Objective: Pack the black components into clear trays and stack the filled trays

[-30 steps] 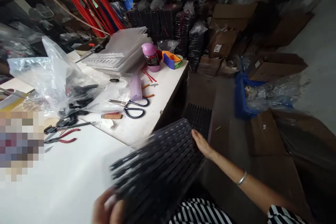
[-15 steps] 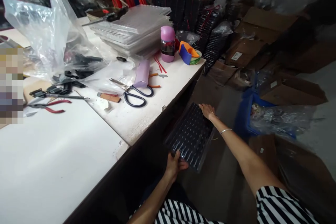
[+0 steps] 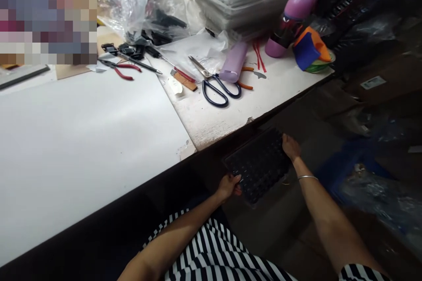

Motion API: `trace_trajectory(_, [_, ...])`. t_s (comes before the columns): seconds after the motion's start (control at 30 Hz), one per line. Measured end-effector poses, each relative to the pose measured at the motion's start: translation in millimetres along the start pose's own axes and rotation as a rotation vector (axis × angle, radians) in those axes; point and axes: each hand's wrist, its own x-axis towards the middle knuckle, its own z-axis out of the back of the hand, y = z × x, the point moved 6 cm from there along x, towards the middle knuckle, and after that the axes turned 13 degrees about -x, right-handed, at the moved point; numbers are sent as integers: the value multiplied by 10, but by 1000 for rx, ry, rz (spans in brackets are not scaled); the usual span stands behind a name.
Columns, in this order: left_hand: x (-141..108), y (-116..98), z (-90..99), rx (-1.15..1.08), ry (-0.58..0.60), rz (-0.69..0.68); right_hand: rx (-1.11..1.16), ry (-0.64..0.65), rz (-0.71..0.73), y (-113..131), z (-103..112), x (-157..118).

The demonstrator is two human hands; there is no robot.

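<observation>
Below the table's edge, both hands hold a dark plastic tray [image 3: 262, 162] with rows of small pockets and a clear plastic rim. My left hand [image 3: 229, 186] pinches its near left corner, thumb on top. At the far right end, my right hand [image 3: 290, 147] is closed on the tray's edge. The tray is slightly tilted, and what lies in its pockets is too dark to make out. On the tabletop above it lie scissors [image 3: 214, 90] with dark blue handles and a purple case [image 3: 234, 62].
The white table [image 3: 99, 140] fills the left side. On it are red-handled pliers [image 3: 123, 70], a purple bottle [image 3: 290, 22], tape rolls [image 3: 313, 52], a stack of clear trays [image 3: 227, 0] and plastic bags [image 3: 132, 0]. Cardboard boxes [image 3: 392, 79] and a plastic-filled blue crate [image 3: 339, 162] stand to the right.
My view has turned left toward the table. The tray has been turned and looks flatter and darker, still held in both hands under the table's edge.
</observation>
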Motion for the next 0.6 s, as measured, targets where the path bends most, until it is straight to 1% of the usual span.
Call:
trace_trajectory(0.17, [-57,-12,17,9,-18,-65,-59,-24,-20,28,24,-59])
trace_trajectory(0.33, [-82,-2,31,-14,-11,-94,-94,60,-28,44,-10,-55])
trace_trajectory(0.43, [-57,0,-23,-23,25,-80,-118,83,-37,25,14,-109])
trace_trajectory(0.5, [-80,-44,-100,-26,57,-85,-119,59,-27,40,134,-218])
trace_trajectory(0.53, [-121,-89,-145,-28,73,-101,-112,31,-9,81,234,-293])
trace_trajectory(0.57, [-188,-150,-184,-34,86,-128,-98,-7,21,158,357,-377])
trace_trajectory(0.6, [-284,-226,-209,-42,96,-168,-78,-57,69,284,501,-464])
